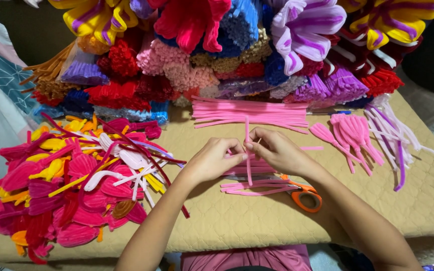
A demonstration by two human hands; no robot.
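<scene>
My left hand [216, 159] and my right hand [277, 150] meet at the middle of the tan quilted surface [257, 221]. Together they pinch one pink pipe cleaner [247, 131] that stands upright between the fingertips. Beneath my hands lies a small bundle of pink pipe cleaners [257, 186]. Orange-handled scissors [305, 196] lie just under my right wrist, partly hidden by it.
A pile of pink, yellow and white folded petal shapes [76, 180] fills the left. A stack of straight pink pipe cleaners [252, 113] lies behind my hands. Pink looped pieces [350, 133] and pale lilac ones [393, 135] lie right. Bundles of coloured pipe cleaners [227, 55] line the back.
</scene>
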